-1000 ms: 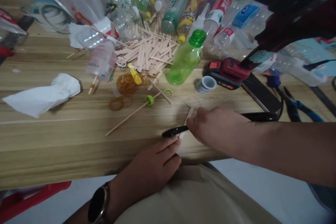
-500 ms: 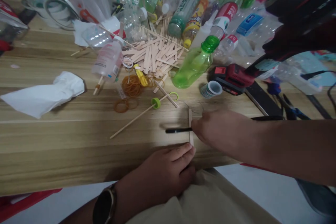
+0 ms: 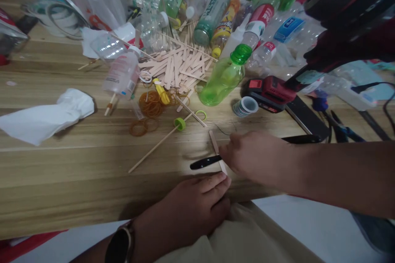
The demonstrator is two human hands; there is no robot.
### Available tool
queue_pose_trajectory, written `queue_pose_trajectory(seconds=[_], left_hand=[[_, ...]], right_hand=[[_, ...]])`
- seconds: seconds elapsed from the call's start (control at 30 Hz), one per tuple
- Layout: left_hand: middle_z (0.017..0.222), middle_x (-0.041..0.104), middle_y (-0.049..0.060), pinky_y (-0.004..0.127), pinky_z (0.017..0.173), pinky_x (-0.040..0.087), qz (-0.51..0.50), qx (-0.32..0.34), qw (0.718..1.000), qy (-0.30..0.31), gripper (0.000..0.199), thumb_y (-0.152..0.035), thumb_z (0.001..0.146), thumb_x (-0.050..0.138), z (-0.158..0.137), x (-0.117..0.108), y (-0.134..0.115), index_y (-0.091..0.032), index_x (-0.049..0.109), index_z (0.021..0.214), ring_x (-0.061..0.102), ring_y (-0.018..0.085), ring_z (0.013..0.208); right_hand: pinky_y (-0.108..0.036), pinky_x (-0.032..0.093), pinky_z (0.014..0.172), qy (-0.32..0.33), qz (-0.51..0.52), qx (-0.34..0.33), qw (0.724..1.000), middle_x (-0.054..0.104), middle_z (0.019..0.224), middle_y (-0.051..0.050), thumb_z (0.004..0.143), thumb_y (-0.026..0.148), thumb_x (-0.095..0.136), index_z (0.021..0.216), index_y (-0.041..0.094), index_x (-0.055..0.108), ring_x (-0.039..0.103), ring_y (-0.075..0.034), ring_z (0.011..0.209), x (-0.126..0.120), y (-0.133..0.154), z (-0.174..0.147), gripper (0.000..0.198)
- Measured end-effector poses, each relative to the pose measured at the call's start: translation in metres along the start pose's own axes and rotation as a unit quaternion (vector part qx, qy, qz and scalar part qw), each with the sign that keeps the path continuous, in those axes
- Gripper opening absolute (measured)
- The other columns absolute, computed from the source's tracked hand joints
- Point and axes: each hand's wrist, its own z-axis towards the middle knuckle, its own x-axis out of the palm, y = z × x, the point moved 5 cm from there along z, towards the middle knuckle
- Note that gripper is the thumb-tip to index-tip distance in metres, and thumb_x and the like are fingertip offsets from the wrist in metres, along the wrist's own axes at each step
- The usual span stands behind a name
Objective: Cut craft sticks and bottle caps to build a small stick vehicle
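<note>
My left hand [image 3: 205, 199] lies low on the table, fingers together, pinning the near end of a flat wooden craft stick [image 3: 213, 141] against the tabletop. In my right hand [image 3: 247, 152] is a slim black tool [image 3: 202, 163]; its rounded end crosses over the stick. A black length [image 3: 302, 139] also shows behind the right wrist and seems part of the same tool. My fist hides the middle, so its kind cannot be told. Just left lies a thin wooden rod [image 3: 151, 150] passing through a green bottle cap [image 3: 179, 123].
A green bottle [image 3: 222, 82], a small open cup [image 3: 245, 107] and a red-black cordless drill [image 3: 271, 92] stand beyond my hands. Farther back are a craft-stick pile [image 3: 175, 68] and several plastic bottles. Rubber bands [image 3: 151, 104] and a white tissue [image 3: 49, 115] lie left.
The black tool has tilted, its front end now lower and slightly left. The craft stick's far end has swung left, while my left hand keeps its place on the near end.
</note>
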Motion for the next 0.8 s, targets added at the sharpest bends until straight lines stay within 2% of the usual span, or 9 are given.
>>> queue_pose_trajectory(seconds=[0.07, 0.13, 0.2, 0.27, 0.37, 0.5, 0.7, 0.8], left_hand=[[0.128, 0.068, 0.01, 0.033, 0.097, 0.056, -0.005, 0.002, 1.0, 0.013, 0.029, -0.019, 0.104, 0.039, 0.001, -0.002, 0.0, -0.013, 0.068, 0.105, 0.061, 0.023, 0.123], [0.127, 0.069, 0.01, 0.032, 0.096, 0.057, -0.001, 0.007, 1.0, 0.021, 0.031, -0.019, 0.104, 0.037, 0.003, -0.004, 0.0, -0.013, 0.068, 0.104, 0.062, 0.023, 0.121], [0.126, 0.07, 0.01, 0.032, 0.1, 0.054, 0.008, 0.012, 1.0, 0.024, 0.031, -0.018, 0.104, 0.038, 0.004, -0.004, 0.0, -0.013, 0.069, 0.103, 0.063, 0.023, 0.12], [0.126, 0.07, 0.011, 0.033, 0.106, 0.051, 0.013, 0.017, 0.999, 0.024, 0.028, -0.019, 0.103, 0.041, 0.005, -0.004, -0.001, -0.012, 0.069, 0.103, 0.063, 0.023, 0.121], [0.126, 0.07, 0.011, 0.033, 0.108, 0.049, 0.008, 0.018, 0.999, 0.032, 0.028, -0.02, 0.103, 0.042, 0.006, -0.003, -0.002, -0.012, 0.068, 0.103, 0.061, 0.023, 0.123], [0.126, 0.069, 0.01, 0.032, 0.109, 0.048, 0.013, 0.015, 0.999, 0.047, 0.027, -0.019, 0.103, 0.042, 0.006, 0.0, -0.001, -0.013, 0.068, 0.099, 0.061, 0.022, 0.123], [0.128, 0.068, 0.01, 0.03, 0.11, 0.044, 0.023, 0.032, 0.999, 0.018, 0.022, -0.02, 0.102, 0.046, 0.004, -0.005, -0.003, -0.012, 0.067, 0.103, 0.057, 0.02, 0.126], [0.114, 0.073, 0.007, 0.032, 0.095, 0.051, 0.036, -0.022, 0.999, -0.035, 0.025, -0.019, 0.103, 0.043, 0.001, -0.023, 0.002, -0.016, 0.067, 0.096, 0.065, 0.019, 0.108]], right_hand=[[-0.03, 0.044, 0.053, 0.021, -0.027, -0.041, 0.999, 0.073, 0.089, -0.011, 0.079, -0.008, 0.055, 0.102, 0.014, 0.074, 0.071, -0.029, 0.086, 0.001, 0.004, -0.003, 0.037], [-0.031, 0.047, 0.056, 0.038, -0.039, -0.04, 0.998, 0.073, 0.094, -0.013, 0.082, -0.008, 0.053, 0.107, 0.013, 0.072, 0.071, -0.03, 0.091, 0.0, 0.003, -0.004, 0.038], [-0.03, 0.045, 0.05, 0.061, -0.036, -0.006, 0.997, 0.074, 0.087, -0.013, 0.08, -0.005, 0.059, 0.103, 0.012, 0.072, 0.072, -0.03, 0.082, -0.003, 0.0, -0.001, 0.031], [-0.028, 0.038, 0.043, 0.091, -0.019, 0.031, 0.995, 0.074, 0.076, -0.011, 0.073, -0.004, 0.068, 0.094, 0.012, 0.074, 0.073, -0.029, 0.068, -0.009, -0.001, 0.003, 0.027], [-0.027, 0.034, 0.042, 0.112, 0.007, 0.064, 0.992, 0.074, 0.069, -0.01, 0.066, -0.009, 0.069, 0.081, 0.011, 0.075, 0.073, -0.028, 0.064, -0.016, -0.002, 0.008, 0.026], [-0.029, 0.038, 0.045, 0.069, 0.037, 0.091, 0.993, 0.074, 0.073, -0.012, 0.07, -0.009, 0.063, 0.084, 0.012, 0.075, 0.074, -0.03, 0.066, -0.006, -0.004, 0.003, 0.028], [-0.031, 0.047, 0.055, -0.047, 0.079, 0.103, 0.99, 0.075, 0.082, -0.01, 0.084, -0.001, 0.056, 0.096, 0.017, 0.07, 0.074, -0.029, 0.073, 0.035, -0.014, -0.016, 0.026], [-0.031, 0.05, 0.061, -0.083, 0.106, 0.097, 0.986, 0.074, 0.085, -0.007, 0.094, 0.012, 0.055, 0.098, 0.018, 0.067, 0.073, -0.026, 0.075, 0.053, -0.021, -0.025, 0.014]])
